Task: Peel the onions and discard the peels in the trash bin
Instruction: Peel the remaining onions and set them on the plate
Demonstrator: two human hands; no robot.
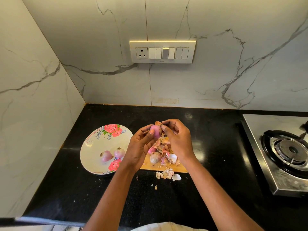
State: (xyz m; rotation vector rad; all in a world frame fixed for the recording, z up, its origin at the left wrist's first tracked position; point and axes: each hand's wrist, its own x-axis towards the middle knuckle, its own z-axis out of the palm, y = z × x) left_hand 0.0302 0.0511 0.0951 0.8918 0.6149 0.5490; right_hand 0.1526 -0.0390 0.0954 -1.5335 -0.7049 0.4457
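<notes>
**Small onion held over the peel heap at frame centre**

The left hand (141, 144) cradles a small, smooth pink onion (155, 130) in curled fingers, while the right hand (176, 139) pinches a papery brown flake of skin (158, 122) at its top. Below them, a flat wooden cutting board (176, 169) carries a heap of thin, crinkled peels (166, 150) and one unpeeled onion (155, 157). Left of centre, a round glossy plate (93, 147) with rose prints holds two peeled, shiny onions (106, 155). Loose flakes (168, 174) lie on the speckled black desk (66, 189).

pink onion (155, 130), rose-patterned plate (93, 147), black counter (216, 130)
</notes>
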